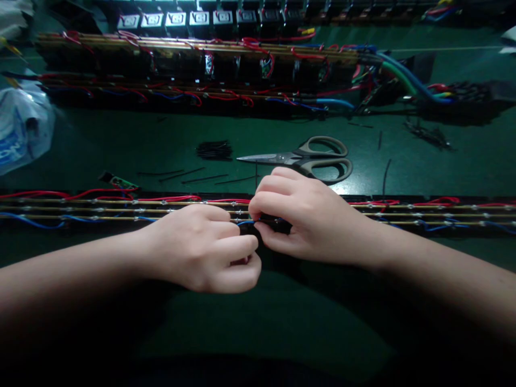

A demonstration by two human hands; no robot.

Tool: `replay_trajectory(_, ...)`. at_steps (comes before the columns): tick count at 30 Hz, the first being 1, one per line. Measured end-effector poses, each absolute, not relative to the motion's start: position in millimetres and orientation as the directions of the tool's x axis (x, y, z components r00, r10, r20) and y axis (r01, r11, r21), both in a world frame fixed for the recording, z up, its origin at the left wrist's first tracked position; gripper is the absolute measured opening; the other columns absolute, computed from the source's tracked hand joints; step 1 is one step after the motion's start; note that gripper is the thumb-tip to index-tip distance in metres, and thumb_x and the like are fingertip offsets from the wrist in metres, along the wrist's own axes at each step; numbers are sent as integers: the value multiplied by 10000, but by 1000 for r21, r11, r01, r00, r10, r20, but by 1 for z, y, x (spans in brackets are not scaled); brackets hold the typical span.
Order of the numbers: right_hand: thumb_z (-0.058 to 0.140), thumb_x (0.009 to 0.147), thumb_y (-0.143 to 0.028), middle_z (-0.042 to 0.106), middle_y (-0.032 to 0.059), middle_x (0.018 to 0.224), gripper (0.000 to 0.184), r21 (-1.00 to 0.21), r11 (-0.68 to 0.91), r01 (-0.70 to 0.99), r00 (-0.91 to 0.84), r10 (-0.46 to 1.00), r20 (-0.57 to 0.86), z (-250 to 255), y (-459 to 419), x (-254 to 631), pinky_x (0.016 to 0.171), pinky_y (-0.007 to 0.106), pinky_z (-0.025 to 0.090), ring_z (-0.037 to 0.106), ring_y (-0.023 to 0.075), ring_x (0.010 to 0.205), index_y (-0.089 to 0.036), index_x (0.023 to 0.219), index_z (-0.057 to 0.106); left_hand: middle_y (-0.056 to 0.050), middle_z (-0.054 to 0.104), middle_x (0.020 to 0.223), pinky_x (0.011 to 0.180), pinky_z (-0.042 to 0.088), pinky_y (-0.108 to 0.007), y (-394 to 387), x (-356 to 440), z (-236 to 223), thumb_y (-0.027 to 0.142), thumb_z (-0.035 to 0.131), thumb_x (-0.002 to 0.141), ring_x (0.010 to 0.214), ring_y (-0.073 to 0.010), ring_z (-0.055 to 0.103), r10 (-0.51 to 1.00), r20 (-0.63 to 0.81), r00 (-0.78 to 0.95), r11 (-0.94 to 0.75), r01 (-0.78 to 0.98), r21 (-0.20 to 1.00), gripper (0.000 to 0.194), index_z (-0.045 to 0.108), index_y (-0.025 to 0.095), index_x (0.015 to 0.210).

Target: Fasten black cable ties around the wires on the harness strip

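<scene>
A long strip of parallel brass rods (pixel 193 211) with red and blue wires lies across the bench, both hands at its middle. My left hand (pixel 201 247) is closed at the near edge, thumb and forefinger pressed together; what they pinch is hidden. Thumb and fingertips of my right hand (pixel 306 215) close at the rods, close to a short blue wire (pixel 245 222). A thin black cable tie (pixel 256 174) stands up behind the right fingers, which seem to pinch its lower part. Farther right, another black tie (pixel 386 177) sticks up from the strip.
Grey-handled scissors (pixel 298 157) lie just beyond my right hand. Left of them are a pile of black ties (pixel 213 150) and several loose ones. A wired brass-rod assembly (pixel 201 51) spans the back. A plastic bag (pixel 26 123) is at left, a small green circuit board (pixel 119 181) beside the strip.
</scene>
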State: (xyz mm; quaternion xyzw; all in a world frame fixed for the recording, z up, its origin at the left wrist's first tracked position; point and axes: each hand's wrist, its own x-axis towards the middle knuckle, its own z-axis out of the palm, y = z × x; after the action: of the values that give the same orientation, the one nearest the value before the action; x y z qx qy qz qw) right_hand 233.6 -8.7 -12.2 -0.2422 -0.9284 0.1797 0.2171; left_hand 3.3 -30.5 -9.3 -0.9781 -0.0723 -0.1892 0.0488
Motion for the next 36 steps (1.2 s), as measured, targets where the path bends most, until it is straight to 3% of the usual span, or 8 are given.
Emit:
replay_trajectory(3, 622, 974, -228, 656, 74, 865, 146, -427, 823, 374, -789, 525, 320, -12, -9, 234, 694, 303, 412, 525, 194, 812, -145, 863, 668, 62, 575, 627, 494, 382, -322, -31, 3, -10, 118, 586, 934, 518, -153, 486, 122, 380, 917, -984, 162, -75, 169, 690, 238, 876)
replay_trajectory(10, 565, 990, -179, 649, 70, 840, 175, -428, 822, 377, -792, 525, 312, -12, -9, 235, 694, 305, 408, 512, 187, 793, -142, 854, 669, 57, 618, 658, 501, 364, -324, -30, 4, -10, 112, 575, 941, 529, -146, 479, 123, 385, 915, -984, 163, -75, 173, 672, 229, 858)
replay_trajectory(18, 573, 907, -126, 653, 61, 854, 109, -475, 801, 364, -796, 532, 288, -10, -9, 235, 692, 304, 404, 520, 187, 805, -159, 866, 669, 48, 689, 708, 519, 396, -325, -31, 3, -10, 104, 566, 944, 528, -135, 505, 128, 350, 928, -980, 171, -97, 185, 682, 227, 872)
replay_trajectory(36, 592, 913, -139, 650, 52, 866, 83, -444, 813, 377, -796, 530, 293, -12, -8, 234, 691, 300, 393, 515, 184, 811, -175, 861, 645, 54, 651, 654, 517, 396, -326, -31, 3, -9, 98, 579, 963, 522, -122, 530, 126, 341, 932, -975, 180, -131, 189, 674, 208, 841)
